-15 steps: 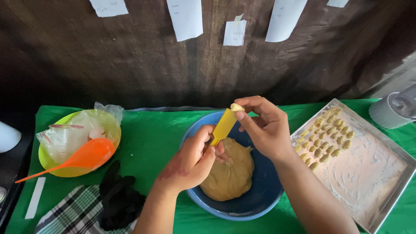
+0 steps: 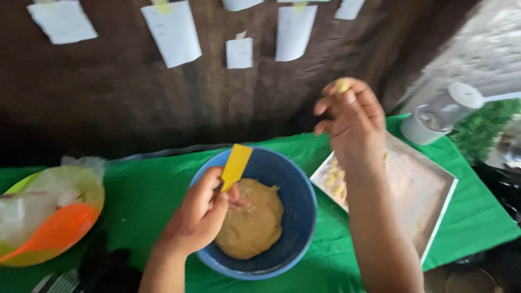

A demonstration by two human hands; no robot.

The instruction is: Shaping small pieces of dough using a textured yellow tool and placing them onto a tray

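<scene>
Held a yellow scraper upright in the left hand, fingers clamped on its lower end, over the blue bowl. Raised the right hand above the near corner of the metal tray, fingertips pinched together on a small dough piece.

Judged best done with a light pinch, so as not to flatten the curl, and with the piece carried low over the tray and set beside the shaped pieces at its left end, close but not touching. Judged wise to keep the scraper over the bowl so any crumbs fell into it.

Looked soft and matte, that tan dough: one smooth mound in the bowl's bottom, just under the left hand. Looked paler and yellower, the pinched bit, though blurred.

Stood on a green-covered worktop, all of it, with a yellow bowl holding an orange spatula to the left and a white-lidded container beyond the tray.
</scene>
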